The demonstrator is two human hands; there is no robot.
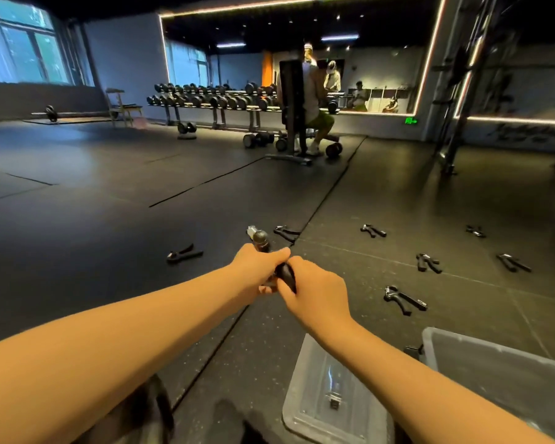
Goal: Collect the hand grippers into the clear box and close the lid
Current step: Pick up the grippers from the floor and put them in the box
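Both my hands meet over the dark floor mat and hold one black hand gripper (285, 273). My left hand (257, 264) wraps its upper handle, whose top (259, 239) sticks out above the fist. My right hand (314, 290) curls round the lower handle. Several more black hand grippers lie loose on the mat: one at the left (184, 253), one ahead (285, 232), others to the right (373, 231), (427, 262), (403, 299), (513, 263), (475, 231). The clear box (507, 373) sits at the lower right, open. Its clear lid (305, 373) lies flat beside it, under my right forearm.
A person sits on a bench (293, 116) ahead, in front of a long dumbbell rack (212, 99) and a wall mirror. Loose dumbbells (333, 150) lie near the bench. A barbell (50, 113) rests at the far left. A rack frame (455, 123) stands at the right.
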